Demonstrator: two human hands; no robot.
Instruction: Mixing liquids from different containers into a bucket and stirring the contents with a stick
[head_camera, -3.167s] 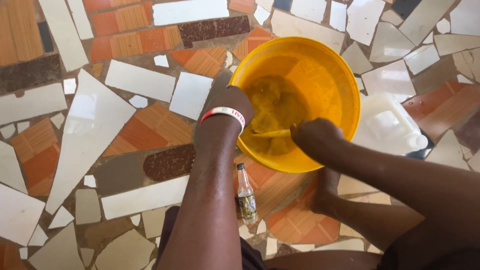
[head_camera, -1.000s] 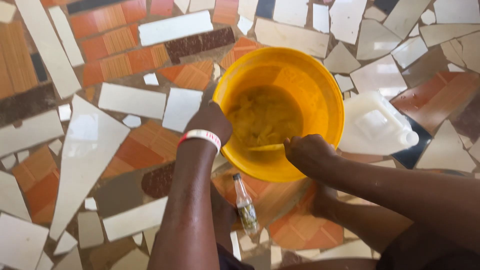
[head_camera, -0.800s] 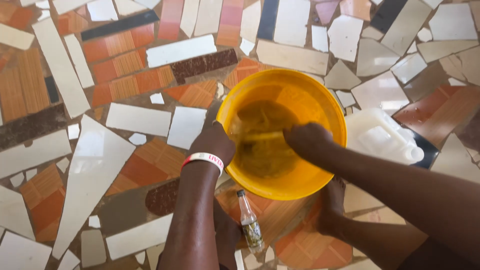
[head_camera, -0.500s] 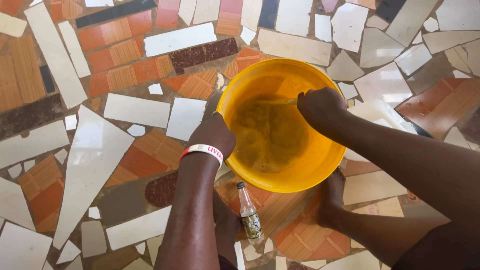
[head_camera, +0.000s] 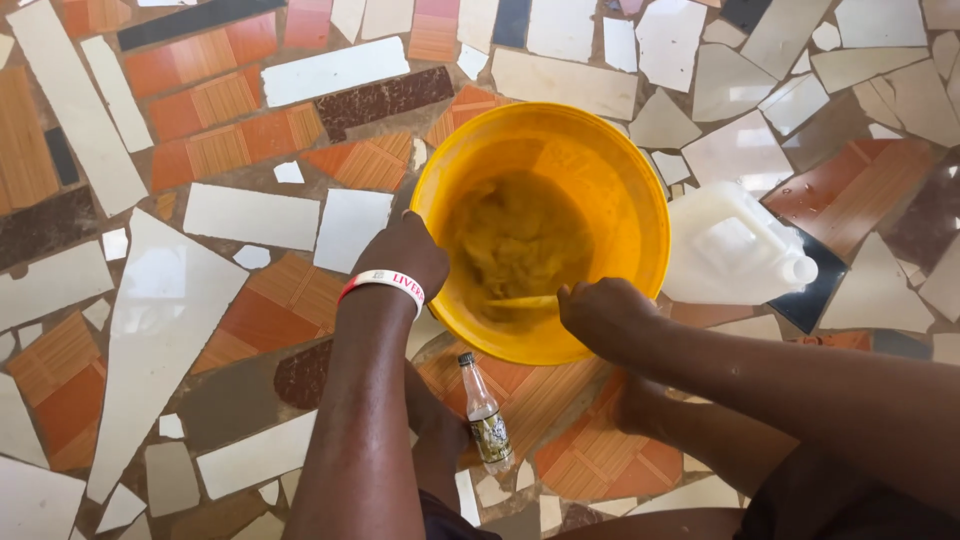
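A yellow plastic bowl stands on the mosaic tile floor and holds a thick yellowish mixture. My left hand, with a red and white wristband, grips the bowl's near left rim. My right hand is at the bowl's near right rim, closed on a thin yellow-coated stirring stick that lies in the mixture.
A white plastic jerrycan lies on its side just right of the bowl. A small clear glass bottle with a dark cap stands on the floor between my feet. Broken-tile flooring spreads all around.
My right hand has circled with the stick from the bowl's near side to the far right and back to the near rim. The left hand keeps hold of the rim.
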